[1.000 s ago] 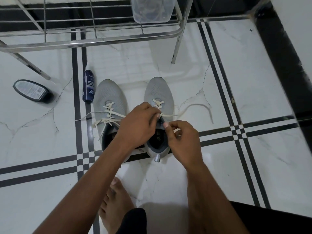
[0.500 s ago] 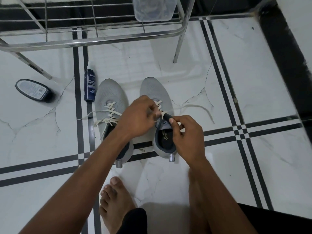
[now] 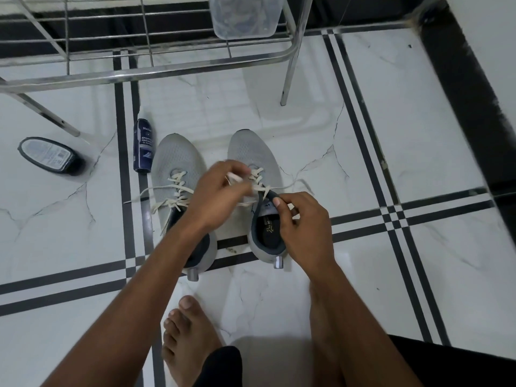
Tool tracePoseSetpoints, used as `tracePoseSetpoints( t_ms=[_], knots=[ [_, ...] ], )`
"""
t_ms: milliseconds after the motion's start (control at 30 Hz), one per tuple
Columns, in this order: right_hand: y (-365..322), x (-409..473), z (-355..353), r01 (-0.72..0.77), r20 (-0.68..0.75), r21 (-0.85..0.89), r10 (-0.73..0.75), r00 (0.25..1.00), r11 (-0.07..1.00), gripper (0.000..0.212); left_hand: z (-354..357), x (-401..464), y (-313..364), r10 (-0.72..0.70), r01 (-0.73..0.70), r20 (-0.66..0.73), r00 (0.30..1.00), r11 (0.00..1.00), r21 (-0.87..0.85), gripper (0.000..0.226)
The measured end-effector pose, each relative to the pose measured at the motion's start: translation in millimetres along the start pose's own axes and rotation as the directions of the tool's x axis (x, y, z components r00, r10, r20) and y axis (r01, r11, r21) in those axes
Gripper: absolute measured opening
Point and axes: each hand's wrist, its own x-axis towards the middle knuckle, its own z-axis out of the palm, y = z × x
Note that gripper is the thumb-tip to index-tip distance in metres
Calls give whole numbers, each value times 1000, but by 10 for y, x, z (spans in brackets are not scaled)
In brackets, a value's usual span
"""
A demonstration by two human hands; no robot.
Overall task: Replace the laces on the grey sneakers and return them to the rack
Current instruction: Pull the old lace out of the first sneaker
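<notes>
So, nearest first:
bare foot (image 3: 190, 339): on the floor tile (image 3: 418, 141), just short of the heels, not involved.
right hand (image 3: 304, 223): on the right sneaker (image 3: 252, 160), fingers curled on its collar and dark tongue (image 3: 265, 203), thumb on top; reads as holding the shoe steady.
left hand (image 3: 216, 195): reaches across from the left, fingers curled and pinching a loop of the cream lace (image 3: 258, 178) over the right sneaker's eyelets; blurred, so exact pinch point unclear.
key relation: free lace end (image 3: 298, 183) trails off to the right on the tile, on the right hand's side; lace in the left fingers runs across the shoe. Shoe long axis points away from the person, toe toward the rack.
nearer hand: right hand to the free end, left hand to the eyelets.
left sneaker (image 3: 178, 163): just beside the right one, parallel, laced, ends loose to the left.
step, my guess: finishing lacing of the right sneaker; neither shoe tied or racked yet.
cleaner bottle (image 3: 143, 145): lying beside the left toe.
dark flat container (image 3: 50, 157): further left, well apart.
rack (image 3: 156, 69): beyond the toes, clear tub (image 3: 245, 15) on it.
</notes>
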Motion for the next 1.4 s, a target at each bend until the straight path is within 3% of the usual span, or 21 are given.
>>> tracePoseSetpoints(
  t_ms=[33,100,233,267,333,400,433,533,600,633,700,767,800,933,1000,1067,1100,1133,1200,1300,1400],
  knots=[
    [1,5,2,3,2,4,-3,1000,1000,16,36,-23,9,55,-64,69,996,989,131,25],
    [2,8,-4,5,9,12,-5,1000,1000,15,101,-27,-5,121,-122,16,992,965,233,15],
    [18,6,-11,-5,-4,23,5,1000,1000,16,-30,66,2,37,-37,-326,945,999,7,20],
    [18,6,-7,0,-6,23,1,1000,1000,16,-69,75,-5,94,-68,-284,954,993,101,21],
    [2,2,3,9,2,25,-9,1000,1000,16,-25,62,-37,192,-165,-42,981,920,356,23],
    [-3,8,0,8,3,23,-8,1000,1000,16,98,56,-93,230,-237,74,970,854,463,12],
    [0,13,-4,5,5,16,-5,1000,1000,17,122,42,-78,241,-225,20,970,870,438,8],
    [16,23,-17,0,4,-5,0,1000,1000,18,6,56,-21,133,-20,-412,902,964,267,11],
    [19,12,-21,0,5,-6,0,1000,1000,18,-68,37,-11,122,141,-516,848,887,441,27],
    [16,7,-21,2,7,-4,-2,1000,1000,18,-64,16,-18,155,127,-451,879,835,535,39],
    [11,9,-16,6,12,1,-6,1000,1000,18,9,-22,-33,273,-73,-201,941,743,666,47],
    [5,12,-11,10,9,7,-10,1000,1000,18,111,-23,-97,351,-243,4,936,637,731,30],
    [6,10,-11,11,9,9,-11,1000,1000,18,149,-12,-113,344,-258,33,939,634,729,19],
    [16,3,-32,-4,27,3,4,1000,1000,20,136,54,-97,320,-210,-19,947,665,717,8],
    [17,7,-32,-9,27,9,9,1000,1000,20,-16,106,-67,254,-8,-238,937,701,713,14],
    [15,18,-31,-13,30,38,11,999,999,19,-198,135,-26,164,255,-495,853,696,671,34],
    [11,19,-34,-19,37,51,17,999,999,19,-245,115,2,186,288,-537,823,677,677,44],
    [-4,18,-44,-32,49,63,29,998,998,18,-256,77,24,236,218,-492,838,681,699,47],
    [-50,37,-88,-85,88,98,76,993,992,19,-180,-86,116,269,-49,-279,922,796,604,28],
    [-101,167,-181,-106,183,157,76,980,982,26,124,-421,175,143,-91,-65,988,855,511,26],
    [-114,362,-211,29,336,54,-45,941,998,27,347,-525,-55,210,-128,-102,972,843,522,22]
  ],
)
